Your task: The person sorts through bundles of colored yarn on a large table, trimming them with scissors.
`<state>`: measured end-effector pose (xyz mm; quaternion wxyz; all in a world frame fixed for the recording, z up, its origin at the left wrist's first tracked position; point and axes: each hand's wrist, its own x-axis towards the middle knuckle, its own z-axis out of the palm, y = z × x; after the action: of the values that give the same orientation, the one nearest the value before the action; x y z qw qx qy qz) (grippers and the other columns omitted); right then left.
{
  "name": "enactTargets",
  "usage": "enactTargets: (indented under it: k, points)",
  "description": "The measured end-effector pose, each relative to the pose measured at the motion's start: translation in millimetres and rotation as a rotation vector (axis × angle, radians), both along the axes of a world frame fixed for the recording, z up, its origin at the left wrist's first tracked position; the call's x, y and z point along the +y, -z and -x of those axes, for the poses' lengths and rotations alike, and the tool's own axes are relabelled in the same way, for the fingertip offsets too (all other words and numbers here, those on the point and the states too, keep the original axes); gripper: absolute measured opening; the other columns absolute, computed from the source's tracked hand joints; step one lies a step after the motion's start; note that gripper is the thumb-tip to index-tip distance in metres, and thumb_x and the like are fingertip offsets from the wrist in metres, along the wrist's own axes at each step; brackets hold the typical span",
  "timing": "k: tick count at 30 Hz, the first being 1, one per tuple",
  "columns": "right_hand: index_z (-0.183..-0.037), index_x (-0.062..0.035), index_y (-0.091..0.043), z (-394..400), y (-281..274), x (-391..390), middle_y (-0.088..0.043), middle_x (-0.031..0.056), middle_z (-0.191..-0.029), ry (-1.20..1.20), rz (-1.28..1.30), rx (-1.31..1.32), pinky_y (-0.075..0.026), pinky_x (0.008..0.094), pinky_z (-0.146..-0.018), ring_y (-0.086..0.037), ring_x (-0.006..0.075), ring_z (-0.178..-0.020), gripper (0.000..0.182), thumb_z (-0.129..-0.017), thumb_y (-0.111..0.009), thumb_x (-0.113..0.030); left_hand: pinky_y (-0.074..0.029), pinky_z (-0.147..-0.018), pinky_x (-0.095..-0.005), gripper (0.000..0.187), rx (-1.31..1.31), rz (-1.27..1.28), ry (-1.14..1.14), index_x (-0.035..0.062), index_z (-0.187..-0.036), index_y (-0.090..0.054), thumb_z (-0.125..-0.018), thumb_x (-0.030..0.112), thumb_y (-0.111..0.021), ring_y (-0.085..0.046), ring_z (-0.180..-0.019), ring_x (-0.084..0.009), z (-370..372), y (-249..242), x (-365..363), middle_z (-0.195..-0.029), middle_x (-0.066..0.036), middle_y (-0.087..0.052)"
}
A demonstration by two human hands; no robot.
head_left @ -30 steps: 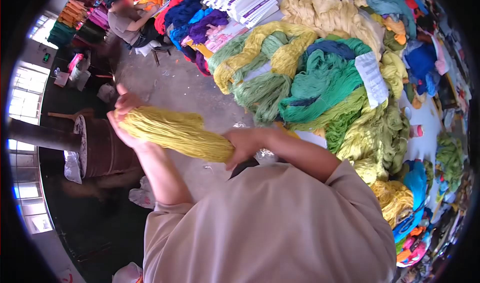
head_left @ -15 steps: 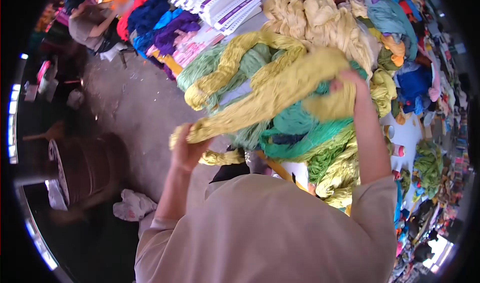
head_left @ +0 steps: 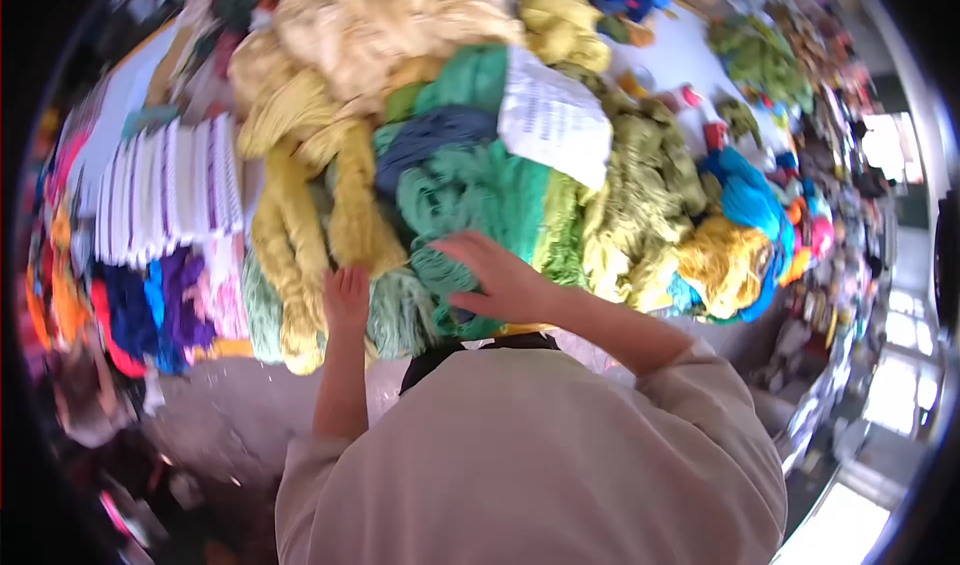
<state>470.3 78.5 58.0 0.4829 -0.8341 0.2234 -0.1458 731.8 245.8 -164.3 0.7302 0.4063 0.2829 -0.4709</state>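
My left hand [head_left: 347, 295] lies flat, fingers stretched out, at the lower end of a mustard-yellow yarn hank [head_left: 362, 205]. That hank is draped in an arch over the pile, its other leg hanging to the left. Thumb and fingers apart, my right hand [head_left: 492, 273] is over a teal-green yarn hank [head_left: 450, 197] and holds nothing. A dark blue hank [head_left: 430, 137] crosses the green yarn. Pale sage yarn [head_left: 395, 315] hangs between my hands.
A printed paper sheet [head_left: 555, 115] lies on the green yarn. Behind are cream hanks [head_left: 400, 15]; olive hanks [head_left: 650, 165] lie to the right. White-and-purple printed stacks [head_left: 170, 190] stand at the left. A person [head_left: 90, 390] is at the far left edge.
The long yellow hank stretched between both hands has been let go and now rests on the pile. My view has turned to the right, and both hands have opened.
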Motion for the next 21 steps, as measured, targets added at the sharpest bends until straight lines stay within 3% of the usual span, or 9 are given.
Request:
enactTargets:
  k: [2, 4, 6, 8, 12, 14, 16, 18, 21]
  points:
    - [-0.128, -0.0076, -0.055, 93, 47, 5, -0.056, 0.0148, -0.128, 0.313, -0.155, 0.023, -0.050, 0.0402, -0.093, -0.059, 0.0333, -0.110, 0.049, -0.083, -0.075, -0.009, -0.052, -0.079, -0.0285, 0.037, -0.153, -0.026, 0.223, 0.0029, -0.119, -0.055, -0.097, 0.032, -0.062, -0.059, -0.097, -0.0170, 12, 4, 30, -0.109, -0.008, -0.060]
    - [-0.125, -0.0052, -0.057, 168, 41, 1, -0.060, 0.0118, -0.122, 0.611, -0.069, 0.237, -0.052, 0.0369, -0.089, -0.062, 0.0278, -0.109, 0.044, -0.084, -0.072, -0.003, -0.046, -0.064, -0.0232, 0.017, -0.298, -0.298, 0.316, 0.0074, -0.104, -0.059, -0.097, 0.023, -0.060, -0.057, -0.077, -0.0110, 51, -73, -3, -0.089, -0.002, -0.060]
    - [-0.124, 0.0008, -0.055, 232, 58, -5, -0.062, 0.0150, -0.117, 0.830, -0.091, 0.254, -0.055, 0.0346, -0.079, -0.066, 0.0233, -0.099, 0.043, -0.084, -0.070, -0.004, -0.047, -0.063, -0.0237, 0.018, -0.511, -0.217, 0.509, 0.0075, -0.110, -0.060, -0.098, 0.022, -0.059, -0.060, -0.074, -0.0119, 72, -105, -36, -0.091, -0.004, -0.065]
    - [-0.122, -0.0030, -0.056, 271, 66, -13, -0.064, 0.0127, -0.108, 0.972, -0.146, 0.375, -0.055, 0.0333, -0.076, -0.067, 0.0228, -0.087, 0.042, -0.083, -0.070, -0.007, -0.049, -0.065, -0.0250, 0.019, -0.740, -0.100, 0.682, 0.0069, -0.111, -0.062, -0.099, 0.021, -0.058, -0.064, -0.079, -0.0124, 99, -142, -80, -0.099, -0.007, -0.069]
    - [-0.119, -0.0040, -0.056, 299, 80, -33, -0.063, 0.0124, -0.110, 0.845, -0.138, 0.265, -0.055, 0.0353, -0.074, -0.067, 0.0232, -0.086, 0.040, -0.082, -0.070, -0.008, -0.051, -0.062, -0.0269, 0.025, -1.136, 0.002, 0.727, 0.0052, -0.111, -0.061, -0.099, 0.027, -0.060, -0.067, -0.077, -0.0140, 154, -175, -189, -0.095, -0.005, -0.069]
    - [-0.120, -0.0044, -0.056, 305, 72, -44, -0.061, 0.0137, -0.112, 0.612, -0.070, 0.349, -0.055, 0.0370, -0.071, -0.067, 0.0268, -0.086, 0.040, -0.083, -0.070, -0.008, -0.050, -0.059, -0.0268, 0.030, -1.296, -0.180, 0.835, 0.0033, -0.107, -0.062, -0.094, 0.030, -0.067, -0.065, -0.069, -0.0128, 172, -187, -239, -0.088, -0.005, -0.069]
    - [-0.116, -0.0060, -0.060, 315, 71, -46, -0.061, 0.0129, -0.113, 0.627, 0.053, 0.282, -0.052, 0.0418, -0.080, -0.064, 0.0321, -0.095, 0.037, -0.080, -0.070, -0.008, -0.048, -0.056, -0.0264, 0.035, -1.605, -0.360, 0.900, 0.0010, -0.103, -0.063, -0.087, 0.030, -0.074, -0.061, -0.059, -0.0123, 180, -185, -276, -0.080, -0.005, -0.068]
    - [-0.113, -0.0103, -0.064, 330, 67, -46, -0.058, 0.0110, -0.121, 0.588, 0.312, 0.309, -0.040, 0.0471, -0.099, -0.055, 0.0320, -0.113, 0.039, -0.075, -0.071, -0.010, -0.047, -0.055, -0.0256, 0.031, -1.537, -0.356, 0.954, -0.0002, -0.097, -0.064, -0.084, 0.024, -0.077, -0.059, -0.058, -0.0108, 179, -179, -298, -0.076, -0.005, -0.066]
    - [-0.118, -0.0156, -0.065, 355, 79, -46, -0.048, 0.0134, -0.135, 0.653, 0.332, 0.464, -0.031, 0.0510, -0.106, -0.044, 0.0347, -0.124, 0.046, -0.073, -0.075, -0.018, -0.044, -0.053, -0.0229, 0.018, -1.382, -0.213, 0.839, 0.0014, -0.097, -0.063, -0.086, 0.012, -0.072, -0.057, -0.061, -0.0091, 185, -188, -295, -0.078, -0.003, -0.065]
